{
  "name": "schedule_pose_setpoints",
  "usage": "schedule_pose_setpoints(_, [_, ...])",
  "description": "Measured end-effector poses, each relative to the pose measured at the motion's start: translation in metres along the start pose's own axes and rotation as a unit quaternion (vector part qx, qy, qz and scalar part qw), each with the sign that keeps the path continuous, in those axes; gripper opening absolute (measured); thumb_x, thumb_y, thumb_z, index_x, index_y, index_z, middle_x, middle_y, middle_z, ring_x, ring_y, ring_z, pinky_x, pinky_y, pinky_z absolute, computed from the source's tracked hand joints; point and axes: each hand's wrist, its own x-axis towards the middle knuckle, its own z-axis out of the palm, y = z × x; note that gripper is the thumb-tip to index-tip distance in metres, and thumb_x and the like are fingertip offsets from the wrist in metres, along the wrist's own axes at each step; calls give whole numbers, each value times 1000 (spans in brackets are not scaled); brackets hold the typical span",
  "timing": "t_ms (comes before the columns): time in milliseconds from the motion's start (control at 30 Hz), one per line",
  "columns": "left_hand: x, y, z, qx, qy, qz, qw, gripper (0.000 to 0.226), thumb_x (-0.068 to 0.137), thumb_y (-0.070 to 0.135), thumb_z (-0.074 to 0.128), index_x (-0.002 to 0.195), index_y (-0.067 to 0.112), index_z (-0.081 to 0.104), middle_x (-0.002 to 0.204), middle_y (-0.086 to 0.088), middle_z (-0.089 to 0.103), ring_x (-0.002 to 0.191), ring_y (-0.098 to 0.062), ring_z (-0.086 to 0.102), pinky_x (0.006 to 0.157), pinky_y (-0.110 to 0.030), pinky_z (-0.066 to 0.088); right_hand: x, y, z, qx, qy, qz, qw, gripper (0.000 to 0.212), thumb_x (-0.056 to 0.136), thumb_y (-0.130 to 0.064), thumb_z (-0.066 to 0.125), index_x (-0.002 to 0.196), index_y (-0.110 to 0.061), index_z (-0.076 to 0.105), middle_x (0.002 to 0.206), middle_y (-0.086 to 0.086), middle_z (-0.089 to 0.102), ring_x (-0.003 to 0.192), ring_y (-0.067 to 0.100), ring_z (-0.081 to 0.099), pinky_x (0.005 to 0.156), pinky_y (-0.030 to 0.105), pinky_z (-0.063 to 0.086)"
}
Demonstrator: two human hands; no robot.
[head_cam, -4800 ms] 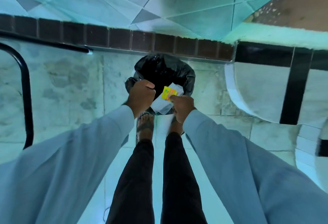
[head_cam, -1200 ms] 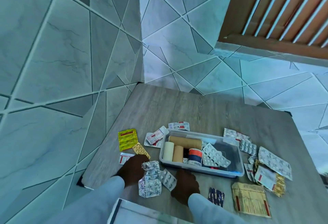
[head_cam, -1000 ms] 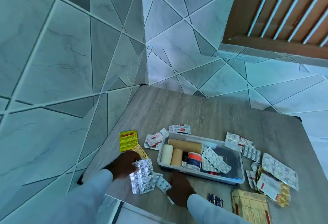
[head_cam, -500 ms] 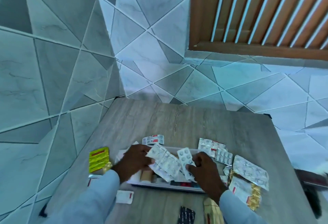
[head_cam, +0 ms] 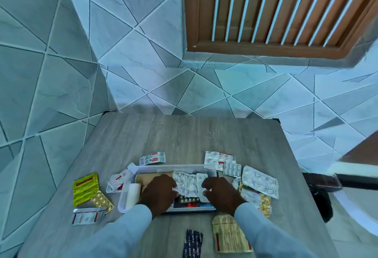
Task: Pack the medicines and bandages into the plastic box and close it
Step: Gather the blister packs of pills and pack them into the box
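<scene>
A clear plastic box (head_cam: 131, 173) stands open on the grey wooden table (head_cam: 184, 135). Both hands are inside it. My left hand (head_cam: 158, 193) pinches crumpled silver blister strips (head_cam: 185, 183) at their left edge. My right hand (head_cam: 221, 193) holds a white blister strip (head_cam: 201, 184) against them. A white bandage roll (head_cam: 133, 195) lies at the box's left end, with a tan roll (head_cam: 144, 178) behind it. Loose medicine strips surround the box: a yellow pack (head_cam: 84, 188), a gold blister (head_cam: 102, 201), silver sheets (head_cam: 259, 181).
A tan sachet pack (head_cam: 229, 235) and a dark blister strip (head_cam: 192, 242) lie at the near edge. A silver-red strip (head_cam: 89, 215) sits near left. Tiled walls close in behind and left. A louvred wooden window (head_cam: 276, 8) is above.
I turned from a black bin to the table. My hands picked up blister strips from the table's near left and carried them into the box, where they now press them down.
</scene>
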Motion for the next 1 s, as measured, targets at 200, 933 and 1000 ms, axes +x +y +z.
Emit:
schedule_pose_setpoints(200, [-5, 6, -5, -23, -33, 82, 996, 24, 87, 41, 54, 109, 35, 62, 111, 11, 61, 101, -10, 57, 91, -28, 43, -28, 8, -7, 151, 186, 75, 968, 11, 88, -16, 59, 96, -23, 65, 86, -3, 68, 73, 12, 62, 64, 21, 46])
schedule_pose_setpoints(933, [-65, -16, 78, 112, -106, 288, 945, 40, 92, 22, 44, 132, 26, 43, 134, 0, 49, 119, -23, 50, 96, -39, 45, -117, 23, 88, 322, 263, 429, 802, 54, 59, -25, 90, 102, -12, 60, 100, 11, 64, 85, 29, 62, 65, 33, 50])
schedule_pose_setpoints(1000, [-66, -10, 69, 69, -95, 295, 948, 31, 92, 24, 42, 121, 26, 52, 124, 2, 57, 115, -21, 53, 95, -35, 44, -121, 24, 82, 417, 262, 392, 777, 31, 66, -10, 84, 88, -8, 61, 79, 13, 68, 59, 22, 60, 48, 26, 45])
